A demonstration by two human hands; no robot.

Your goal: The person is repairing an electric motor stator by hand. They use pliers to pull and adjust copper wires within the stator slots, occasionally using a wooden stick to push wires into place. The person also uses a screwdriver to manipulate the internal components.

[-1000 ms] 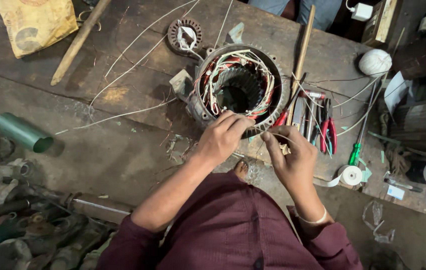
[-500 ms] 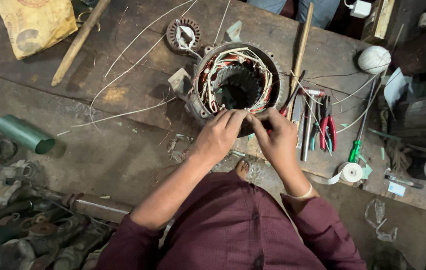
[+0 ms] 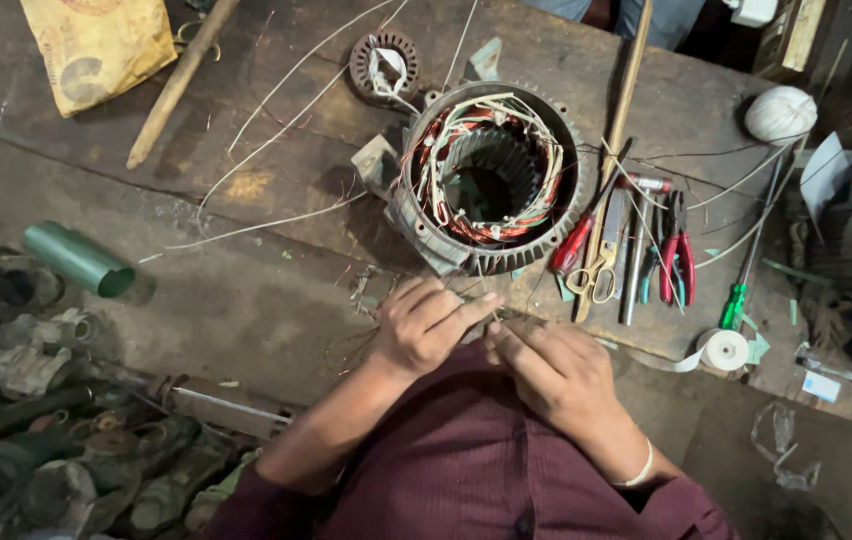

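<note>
Stator (image 3: 491, 180): just ahead of both my hands, bore up.
Left hand (image 3: 426, 325): nearer, fingers pinching thin wire.
Right hand (image 3: 558, 375): pinching same wire.

1 head-worn view looks almost straight down from above the person's chest, facing forward over a wooden workboard (image 3: 276, 170). It sits fairly near: the maroon sleeves fill the bottom edge, the left hand (image 3: 426, 325) and right hand (image 3: 556, 375) lie low of centre, and the motor stator (image 3: 491, 180) sits just beyond them. No 2nd view shares the scene.
</note>
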